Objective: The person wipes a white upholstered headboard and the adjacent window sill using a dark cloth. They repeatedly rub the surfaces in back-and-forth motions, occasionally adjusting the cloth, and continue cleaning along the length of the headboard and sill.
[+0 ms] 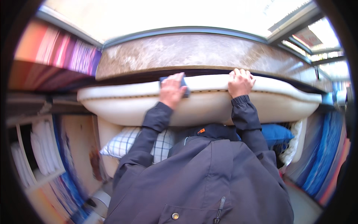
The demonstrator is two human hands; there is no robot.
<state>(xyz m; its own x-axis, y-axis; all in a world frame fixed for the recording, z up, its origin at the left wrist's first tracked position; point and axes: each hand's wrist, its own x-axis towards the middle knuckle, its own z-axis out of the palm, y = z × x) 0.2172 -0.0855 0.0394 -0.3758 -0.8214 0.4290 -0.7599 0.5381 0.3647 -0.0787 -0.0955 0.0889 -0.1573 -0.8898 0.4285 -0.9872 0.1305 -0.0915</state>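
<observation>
We judge the blurred dark blue pad (186,88) to be light and probably soft, best held by its side edges; our left hand (173,90) grasps it from above on the white sofa backrest (205,81), while our right hand (241,83) curls over the top edge, whether gripping we cannot tell. The backrest looks padded and smooth, with 1 dotted seam (201,92), between a mottled sill (179,50) beneath a bright window (179,16) and 2 cushions, checked (126,140) and blue (276,133).
</observation>
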